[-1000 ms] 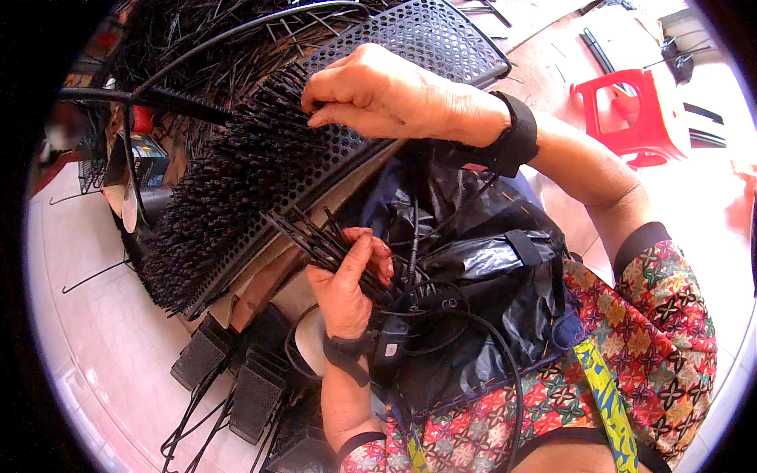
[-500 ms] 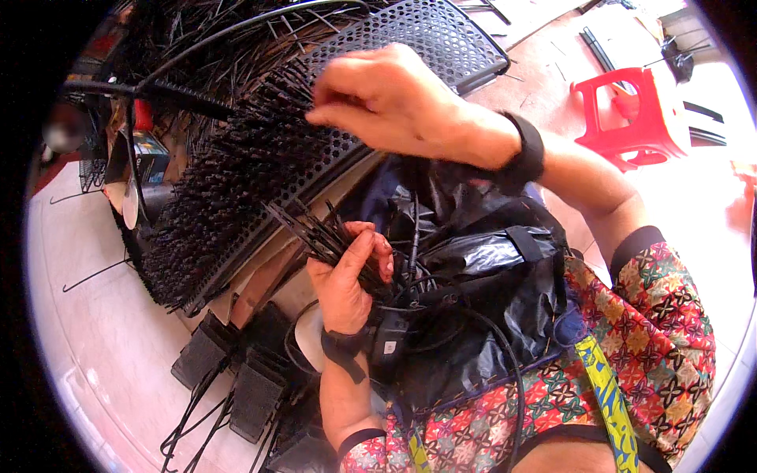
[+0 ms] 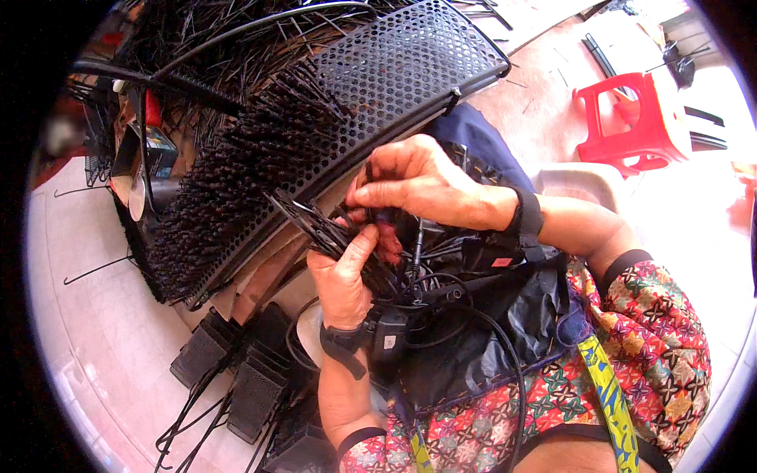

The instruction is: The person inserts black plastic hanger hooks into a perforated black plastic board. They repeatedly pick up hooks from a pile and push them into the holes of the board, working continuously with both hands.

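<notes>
My left hand (image 3: 344, 277) is closed round a bundle of thin black sticks (image 3: 306, 222), whose upper ends fan out past the thumb. Just above it, my right hand (image 3: 422, 183) has its thumb and fingers pinched together close to the bundle. A dark sliver shows at those fingertips, too small to name. Beyond both hands lies a black perforated tray (image 3: 410, 51) set at a slant. Many short dark sticks (image 3: 225, 185) stand packed in its holes along the left and middle. The tray's upper right holes hold none.
A loose heap of black sticks (image 3: 189, 35) lies behind the tray. A curved black bar (image 3: 260, 27) crosses above it. Black mesh blocks with wires (image 3: 256, 390) lie at lower left. Black sheeting and cables (image 3: 473, 331) cover my lap. A red stool (image 3: 631, 122) stands at right.
My right hand has come down and toward me from above the tray to beside the bundle. The left hand keeps its grip in nearly the same place.
</notes>
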`<state>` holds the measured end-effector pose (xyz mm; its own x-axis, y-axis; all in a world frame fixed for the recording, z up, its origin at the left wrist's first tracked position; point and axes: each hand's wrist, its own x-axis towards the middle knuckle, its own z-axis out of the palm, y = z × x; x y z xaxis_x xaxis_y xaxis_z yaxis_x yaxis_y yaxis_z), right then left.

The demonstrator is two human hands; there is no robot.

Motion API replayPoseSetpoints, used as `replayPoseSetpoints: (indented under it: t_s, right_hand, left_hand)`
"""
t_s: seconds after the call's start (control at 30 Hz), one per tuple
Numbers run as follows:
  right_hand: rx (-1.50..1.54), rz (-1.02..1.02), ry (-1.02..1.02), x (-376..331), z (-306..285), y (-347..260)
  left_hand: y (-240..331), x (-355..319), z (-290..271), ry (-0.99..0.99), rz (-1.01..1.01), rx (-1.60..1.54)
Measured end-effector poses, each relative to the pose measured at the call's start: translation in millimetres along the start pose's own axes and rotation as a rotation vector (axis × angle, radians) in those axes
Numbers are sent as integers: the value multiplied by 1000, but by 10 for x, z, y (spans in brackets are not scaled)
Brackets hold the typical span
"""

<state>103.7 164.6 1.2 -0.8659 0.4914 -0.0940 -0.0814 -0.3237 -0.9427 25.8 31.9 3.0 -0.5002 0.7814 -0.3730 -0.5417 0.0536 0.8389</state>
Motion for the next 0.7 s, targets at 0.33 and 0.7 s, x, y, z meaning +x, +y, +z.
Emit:
replayPoseSetpoints:
  t_s: [0.33,0.7]
  right_hand:
    - [104,188,-65,0,-114,-236]
    - [392,-67,195,218,-529,-467]
  left_hand:
    - [-18,-29,-18,55,52,101]
    - [79,56,-142,118,78,7]
